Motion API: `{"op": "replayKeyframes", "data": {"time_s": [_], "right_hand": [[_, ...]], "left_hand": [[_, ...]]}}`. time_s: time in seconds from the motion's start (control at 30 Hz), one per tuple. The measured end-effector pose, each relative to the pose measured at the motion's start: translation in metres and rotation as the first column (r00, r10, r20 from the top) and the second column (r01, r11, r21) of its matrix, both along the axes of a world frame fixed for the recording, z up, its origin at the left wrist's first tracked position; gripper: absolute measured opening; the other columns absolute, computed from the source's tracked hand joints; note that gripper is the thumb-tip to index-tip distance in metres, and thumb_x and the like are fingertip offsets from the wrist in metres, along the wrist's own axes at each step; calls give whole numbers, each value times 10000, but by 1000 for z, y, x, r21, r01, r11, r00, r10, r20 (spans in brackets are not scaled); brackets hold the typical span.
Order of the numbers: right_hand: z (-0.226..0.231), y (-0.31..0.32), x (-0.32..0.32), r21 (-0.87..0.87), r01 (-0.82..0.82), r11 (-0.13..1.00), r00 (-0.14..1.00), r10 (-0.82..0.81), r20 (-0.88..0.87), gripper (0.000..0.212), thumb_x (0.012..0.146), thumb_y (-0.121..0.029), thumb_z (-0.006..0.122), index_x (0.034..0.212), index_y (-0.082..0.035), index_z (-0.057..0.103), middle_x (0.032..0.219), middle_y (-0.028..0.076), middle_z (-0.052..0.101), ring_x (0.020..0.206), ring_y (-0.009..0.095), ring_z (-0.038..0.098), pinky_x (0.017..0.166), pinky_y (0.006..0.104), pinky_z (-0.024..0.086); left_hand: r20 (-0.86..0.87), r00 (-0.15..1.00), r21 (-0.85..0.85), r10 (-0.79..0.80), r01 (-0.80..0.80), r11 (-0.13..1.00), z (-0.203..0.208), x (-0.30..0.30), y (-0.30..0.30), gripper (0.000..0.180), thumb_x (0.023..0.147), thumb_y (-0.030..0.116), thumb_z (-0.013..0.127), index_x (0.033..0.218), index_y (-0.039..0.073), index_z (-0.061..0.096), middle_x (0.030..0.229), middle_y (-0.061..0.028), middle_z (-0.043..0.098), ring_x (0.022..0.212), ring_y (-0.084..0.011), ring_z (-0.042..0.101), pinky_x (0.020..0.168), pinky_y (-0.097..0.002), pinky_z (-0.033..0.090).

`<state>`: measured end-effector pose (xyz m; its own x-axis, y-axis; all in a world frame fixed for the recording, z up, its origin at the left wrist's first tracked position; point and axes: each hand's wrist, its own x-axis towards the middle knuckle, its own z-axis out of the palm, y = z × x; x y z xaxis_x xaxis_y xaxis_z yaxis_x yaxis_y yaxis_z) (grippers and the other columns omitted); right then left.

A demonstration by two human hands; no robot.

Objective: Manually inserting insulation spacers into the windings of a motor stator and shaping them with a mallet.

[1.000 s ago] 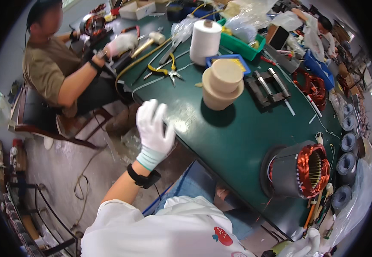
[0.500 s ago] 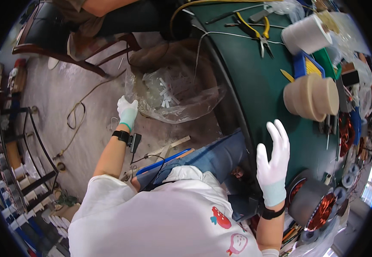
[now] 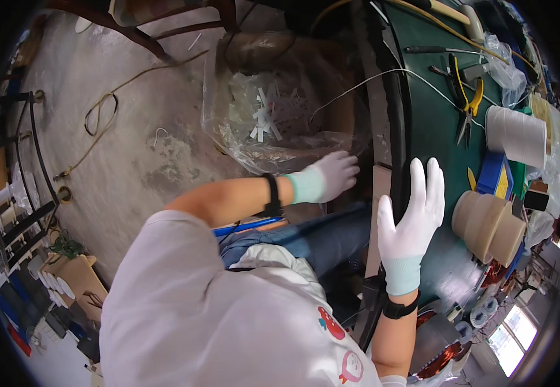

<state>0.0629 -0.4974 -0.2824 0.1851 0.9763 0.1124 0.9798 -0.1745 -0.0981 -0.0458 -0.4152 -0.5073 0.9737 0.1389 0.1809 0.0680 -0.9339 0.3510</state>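
My left hand [image 3: 331, 177], in a white glove with a mint cuff, reaches across to the right just below a plastic-lined box [image 3: 347, 84]. Its fingers point right, apart and slightly blurred, with nothing seen in them. Over the near edge of the green bench [image 3: 431, 132], my right hand [image 3: 412, 216] is raised in a matching glove. The thumb and fingers are spread and hold nothing. Several white strips [image 3: 264, 119] lie inside the box. Beyond the right hand are pliers [image 3: 468, 106] with yellow handles, a white spool of cord [image 3: 515, 137] and a beige stepped cylinder [image 3: 486, 226].
A blue bin [image 3: 493, 173] stands between the spool and the beige cylinder. A thin white cord [image 3: 370, 79] runs from the box onto the bench. At far left is a black metal rack [image 3: 44, 155]; a cable [image 3: 102, 119] lies on the floor. A wooden chair [image 3: 141, 39] stands at the top.
My left hand has swung right from the box's left side to near the bench edge. The view has turned and shifted right; my right hand stays raised and spread.
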Motion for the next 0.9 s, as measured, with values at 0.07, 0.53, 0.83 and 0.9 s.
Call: {"op": "replayKeyframes", "data": {"time_s": [0.07,0.53,0.83,0.9], "right_hand": [[0,0,0,-4,10,1000,1000,-10,-7,756,790,-108,747,1498,-75,486,1567,260,417,1411,477,423,1158,553,343],[-4,2,5,-25,20,999,1000,-20,-6,702,778,-78,678,1452,15,506,1532,305,437,1390,504,442,1160,555,336],[7,8,5,-107,69,992,997,-73,-35,567,792,-167,678,1327,-11,574,1456,338,456,1307,560,448,1112,608,351],[17,15,2,-202,95,975,991,-111,-70,488,809,-200,673,1269,-45,618,1424,317,485,1282,534,476,1088,583,381]], "left_hand": [[-147,986,13,-82,84,996,-9,40,-8,321,911,279,634,1170,133,751,1371,-75,646,1413,-280,463,1226,-469,294],[-661,735,182,149,-36,983,-92,106,104,467,996,417,561,1371,175,701,1411,-66,672,1295,-322,608,1066,-534,389],[-559,771,234,306,-207,950,-37,217,208,375,928,283,652,1241,106,755,1259,-119,719,1172,-348,668,957,-510,517],[-444,832,363,332,-172,916,21,268,260,363,927,280,652,1229,110,761,1250,-113,721,1165,-339,670,948,-500,520]]}}
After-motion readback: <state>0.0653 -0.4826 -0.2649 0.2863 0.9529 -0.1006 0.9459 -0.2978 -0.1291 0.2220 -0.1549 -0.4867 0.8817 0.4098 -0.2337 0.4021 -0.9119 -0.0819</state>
